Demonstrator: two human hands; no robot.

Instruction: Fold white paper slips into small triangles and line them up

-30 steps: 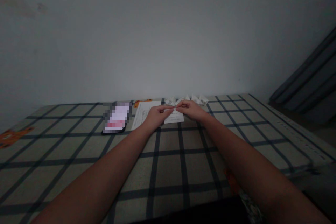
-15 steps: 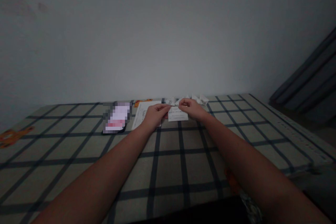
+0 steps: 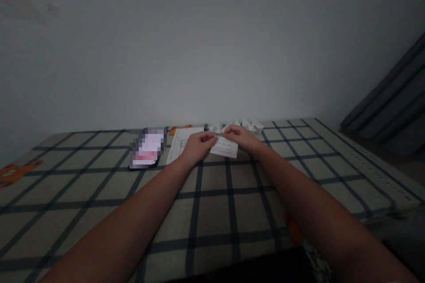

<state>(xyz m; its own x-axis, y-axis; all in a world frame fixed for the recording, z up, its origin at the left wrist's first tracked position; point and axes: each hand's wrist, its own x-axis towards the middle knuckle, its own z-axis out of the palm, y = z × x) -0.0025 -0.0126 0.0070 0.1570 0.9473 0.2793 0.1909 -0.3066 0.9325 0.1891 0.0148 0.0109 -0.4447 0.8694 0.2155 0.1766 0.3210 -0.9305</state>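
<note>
A small white sheet of paper (image 3: 224, 148) with printed lines hangs between my two hands, slightly tilted down to the right. My left hand (image 3: 198, 145) pinches its upper left edge between thumb and fingers. At the upper right edge, my right hand (image 3: 243, 138) is closed on the same paper with its fingers curled. Just behind the hands, several folded white paper pieces (image 3: 253, 125) stand in a row near the wall. A flat printed sheet (image 3: 177, 143) lies to the left, partly covered by my left hand.
Farther left lies a phone (image 3: 148, 148) with a lit, blurred screen. The checked cloth (image 3: 212, 216) with orange figures covers the surface. A pale wall (image 3: 212, 44) rises behind it, and a dark curtain (image 3: 392, 93) hangs at the right.
The small paper has tilted, its lower right corner dropping a little. My left fingers have shifted onto its left edge. The phone and printed sheet have stayed put.
</note>
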